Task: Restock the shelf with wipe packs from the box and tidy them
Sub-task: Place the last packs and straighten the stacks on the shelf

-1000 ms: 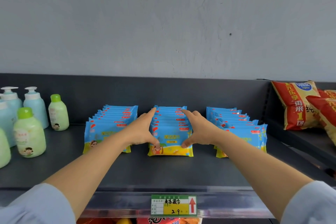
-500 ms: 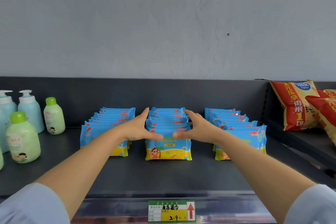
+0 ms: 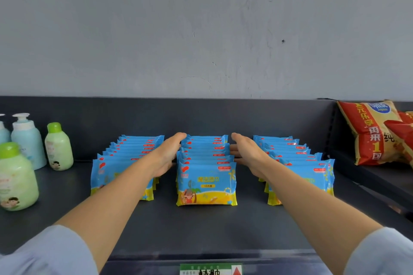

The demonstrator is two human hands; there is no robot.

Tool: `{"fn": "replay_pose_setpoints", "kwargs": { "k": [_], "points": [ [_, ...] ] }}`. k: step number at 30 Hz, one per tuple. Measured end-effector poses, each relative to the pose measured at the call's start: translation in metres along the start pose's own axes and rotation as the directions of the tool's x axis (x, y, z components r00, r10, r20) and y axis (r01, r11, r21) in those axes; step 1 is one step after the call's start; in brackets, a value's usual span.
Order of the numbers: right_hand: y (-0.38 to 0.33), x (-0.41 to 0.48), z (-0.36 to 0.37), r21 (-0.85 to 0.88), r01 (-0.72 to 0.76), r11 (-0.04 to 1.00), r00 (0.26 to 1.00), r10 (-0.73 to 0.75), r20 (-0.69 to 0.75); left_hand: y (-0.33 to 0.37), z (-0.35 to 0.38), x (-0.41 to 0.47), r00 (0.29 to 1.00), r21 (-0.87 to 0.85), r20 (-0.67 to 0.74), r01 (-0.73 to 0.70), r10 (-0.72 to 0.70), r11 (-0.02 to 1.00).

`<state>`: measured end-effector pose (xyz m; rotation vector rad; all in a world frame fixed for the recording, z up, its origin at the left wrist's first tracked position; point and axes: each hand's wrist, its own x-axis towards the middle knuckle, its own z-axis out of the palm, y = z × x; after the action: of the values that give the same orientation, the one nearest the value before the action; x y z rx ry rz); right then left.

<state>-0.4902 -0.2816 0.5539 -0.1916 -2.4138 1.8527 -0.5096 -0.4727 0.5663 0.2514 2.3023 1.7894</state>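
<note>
Three rows of blue and yellow wipe packs stand upright on the dark shelf (image 3: 201,225): a left row (image 3: 125,158), a middle row (image 3: 206,183) and a right row (image 3: 312,176). My left hand (image 3: 166,155) lies flat against the left side of the middle row, fingers straight. My right hand (image 3: 247,152) is flat against that row's right side. Neither hand grips a pack. The box is out of view.
Green and blue lotion bottles (image 3: 58,146) stand at the shelf's left end. Red and yellow snack bags (image 3: 371,131) lean on the adjoining shelf at the right. A price label (image 3: 211,269) sits on the shelf's front edge.
My thumbs have come off the front pack of the middle row. Both hands have turned flat along the row's sides and slid back toward the wall.
</note>
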Motion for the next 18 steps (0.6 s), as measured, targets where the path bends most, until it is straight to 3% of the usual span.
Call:
{"fn": "replay_pose_setpoints", "kwargs": {
  "k": [13, 18],
  "points": [
    [-0.003, 0.013, 0.002, 0.002, -0.019, 1.0, 0.998, 0.02, -0.061, 0.009, -0.004, 0.007, 0.998, -0.007, -0.057, 0.022, -0.023, 1.0],
    [-0.007, 0.015, 0.005, 0.019, -0.045, 0.999, 0.998, 0.045, -0.038, 0.012, -0.001, 0.014, 0.997, -0.083, -0.042, 0.065, -0.069, 0.994]
  ]
}}
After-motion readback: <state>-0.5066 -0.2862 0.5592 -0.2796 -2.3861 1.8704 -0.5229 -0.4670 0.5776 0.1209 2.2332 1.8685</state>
